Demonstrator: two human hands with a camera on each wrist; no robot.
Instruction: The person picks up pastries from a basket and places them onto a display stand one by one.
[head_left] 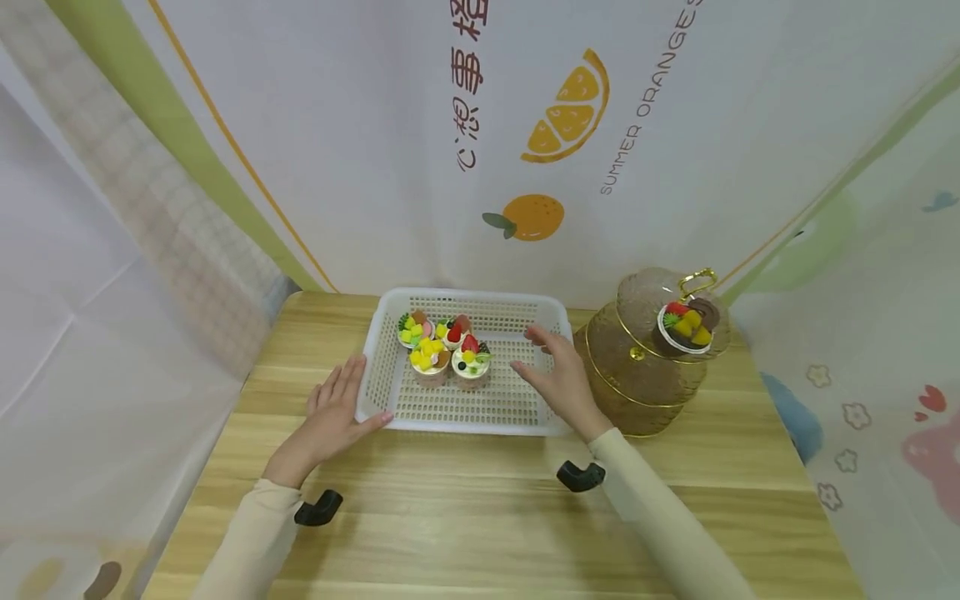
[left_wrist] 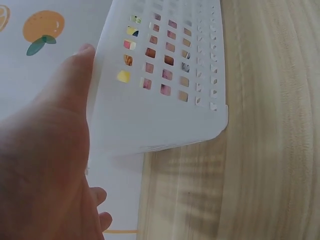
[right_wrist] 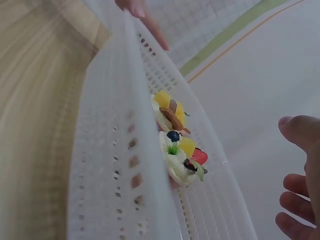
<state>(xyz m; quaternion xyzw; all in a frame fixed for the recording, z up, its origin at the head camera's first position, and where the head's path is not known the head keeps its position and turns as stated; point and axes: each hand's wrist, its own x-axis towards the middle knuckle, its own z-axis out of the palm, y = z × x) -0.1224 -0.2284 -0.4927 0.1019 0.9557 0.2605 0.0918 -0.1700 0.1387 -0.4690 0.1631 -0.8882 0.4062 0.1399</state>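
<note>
My left hand point(head_left: 330, 421) rests against the left end of a white perforated plastic basket point(head_left: 480, 423), fingers straight along its side and thumb on the front rim. The left wrist view shows that thumb point(left_wrist: 75, 80) beside the basket wall point(left_wrist: 165, 120). Over the basket's right part hovers my right hand point(head_left: 562, 379), thumb and fingers spread, holding nothing. Several fruit-topped dessert cups stand in the basket's left half, among them one with yellow cubes point(head_left: 430, 360) and one with a strawberry and cream point(head_left: 471, 364).
Right of the basket stands a tiered, gold-rimmed clear stand point(head_left: 645, 379). A chocolate-coloured fruit cup point(head_left: 686, 327) sits on its top tier. Below is a wood-grain table point(head_left: 450, 517). A white curtain point(head_left: 360, 150) with orange prints hangs behind.
</note>
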